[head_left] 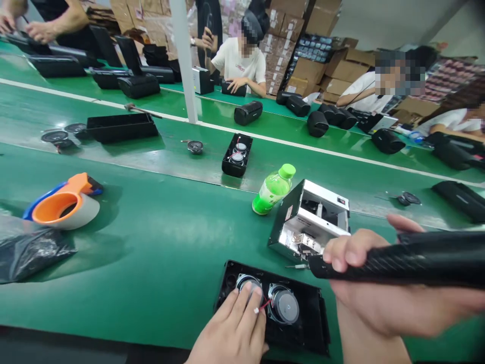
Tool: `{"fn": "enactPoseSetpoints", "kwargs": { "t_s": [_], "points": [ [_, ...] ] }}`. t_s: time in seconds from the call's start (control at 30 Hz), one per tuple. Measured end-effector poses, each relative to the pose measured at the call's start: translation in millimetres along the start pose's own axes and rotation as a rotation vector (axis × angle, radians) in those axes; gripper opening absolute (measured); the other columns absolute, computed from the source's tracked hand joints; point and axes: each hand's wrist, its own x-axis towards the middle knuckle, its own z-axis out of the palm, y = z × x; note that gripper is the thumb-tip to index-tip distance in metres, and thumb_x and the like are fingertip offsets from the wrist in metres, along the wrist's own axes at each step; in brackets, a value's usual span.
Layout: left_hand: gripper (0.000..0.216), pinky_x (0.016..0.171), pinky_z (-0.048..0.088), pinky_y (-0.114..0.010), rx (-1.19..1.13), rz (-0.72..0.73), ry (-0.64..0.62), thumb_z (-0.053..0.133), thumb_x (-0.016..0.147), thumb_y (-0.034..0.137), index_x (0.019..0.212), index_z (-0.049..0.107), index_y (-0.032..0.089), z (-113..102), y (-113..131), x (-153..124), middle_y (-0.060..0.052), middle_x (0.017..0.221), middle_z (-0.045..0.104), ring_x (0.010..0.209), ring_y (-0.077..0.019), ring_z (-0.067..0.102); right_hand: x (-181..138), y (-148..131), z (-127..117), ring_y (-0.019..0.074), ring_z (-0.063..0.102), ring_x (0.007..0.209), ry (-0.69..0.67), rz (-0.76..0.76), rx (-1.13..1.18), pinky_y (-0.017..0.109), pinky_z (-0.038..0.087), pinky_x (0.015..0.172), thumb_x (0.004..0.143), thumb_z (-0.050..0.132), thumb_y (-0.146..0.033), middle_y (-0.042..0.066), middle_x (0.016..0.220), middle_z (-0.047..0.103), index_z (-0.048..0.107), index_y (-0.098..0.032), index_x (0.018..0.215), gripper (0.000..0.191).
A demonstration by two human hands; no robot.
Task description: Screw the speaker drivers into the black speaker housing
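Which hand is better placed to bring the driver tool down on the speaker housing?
Right, likely: the right hand holds the black screwdriver, its tip just above the speaker housing. The left hand lies flat on the left speaker cone, apparently steadying it.

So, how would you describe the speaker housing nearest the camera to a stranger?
Start at the green table's near edge. The open black housing lies there, just before the silver metal box. Unlike the similar housing farther back, it has the left hand on one speaker.
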Motion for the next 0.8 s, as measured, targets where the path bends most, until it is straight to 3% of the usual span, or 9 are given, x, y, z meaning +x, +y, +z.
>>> {"fn": "enactPoseSetpoints", "kwargs": {
  "t_s": [0.1,0.3,0.47,0.8],
  "points": [
    [0.017,0.107,0.052,-0.038,0.069,-0.011,0.001,0.064,0.098,0.018,0.107,0.078,0.016,4.6,8.1,-4.7,-0.012,0.13,0.083,0.124,-0.0302,0.078,-11.1,-9.3,27.1,0.0222,0.057,0.049,-0.052,0.041,0.093,0.04,0.053,0.053,0.083,0.073,-0.088,-0.002,0.063,0.067,0.076,-0.036,0.122,0.066],
    [0.024,0.105,0.054,-0.041,0.029,-0.025,-0.047,0.057,0.101,0.023,0.106,0.079,0.014,-0.4,9.9,-2.5,-0.016,0.133,0.081,0.126,-0.0336,0.077,-21.2,18.0,77.1,0.0222,0.06,0.047,-0.33,0.203,0.213,0.036,0.053,0.049,0.086,0.069,-0.088,0.001,0.063,0.07,0.079,-0.029,0.111,0.066],
    [0.031,0.107,0.054,-0.044,-0.041,-0.037,-0.113,0.051,0.104,0.026,0.11,0.079,0.013,-11.1,8.7,1.3,-0.02,0.137,0.078,0.129,-0.0356,0.075,-27.5,40.6,82.0,0.0213,0.061,0.049,-0.362,0.243,0.219,0.035,0.054,0.051,0.085,0.067,-0.09,0.0,0.063,0.071,0.079,-0.029,0.114,0.069],
    [0.032,0.114,0.051,-0.047,-0.081,-0.034,-0.17,0.05,0.106,0.026,0.116,0.077,0.01,-19.8,6.7,4.0,-0.022,0.144,0.074,0.136,-0.0382,0.071,-28.7,40.7,80.8,0.0228,0.063,0.052,-0.411,0.29,0.189,0.037,0.055,0.054,0.082,0.071,-0.089,0.001,0.066,0.072,0.081,-0.031,0.113,0.067]
  ]
}}
